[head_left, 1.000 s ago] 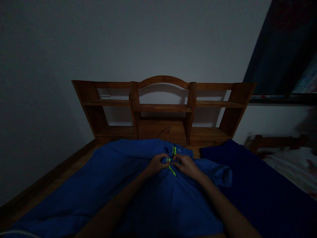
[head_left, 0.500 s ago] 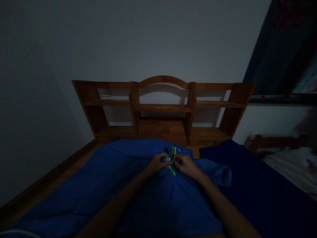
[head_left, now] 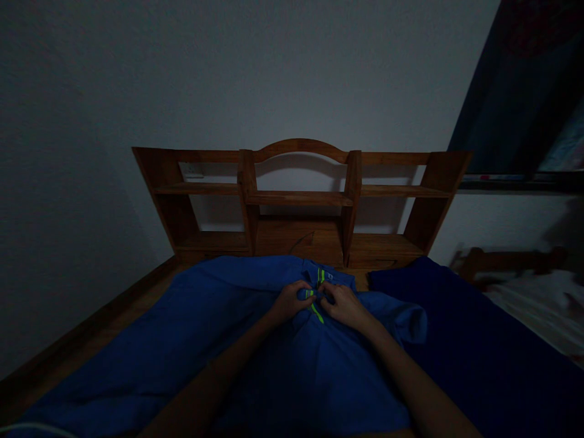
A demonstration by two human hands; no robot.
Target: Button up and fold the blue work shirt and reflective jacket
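Observation:
A blue shirt (head_left: 283, 377) with bright yellow-green trim along its collar and front opening lies spread before me. At the top of that opening, my left hand (head_left: 289, 301) pinches the trimmed edge between thumb and fingers. Facing it from the right, my right hand (head_left: 343, 303) has its fingers curled and closed on the other side of the same opening. The fingertips of both hands nearly meet. Whatever small fastening lies between them is hidden by the fingers and the dim light. One short sleeve (head_left: 413, 322) sticks out to the right.
Behind the shirt stands a wooden headboard with shelves (head_left: 298, 198) against a pale wall (head_left: 292, 73). Dark blue fabric (head_left: 474, 353) lies at the right. A white cable (head_left: 36, 428) crosses the lower left corner, and a dark curtain (head_left: 506, 103) hangs upper right.
The fingers of both hands have shifted very slightly at the shirt's opening. The shirt and everything around it have stayed in place.

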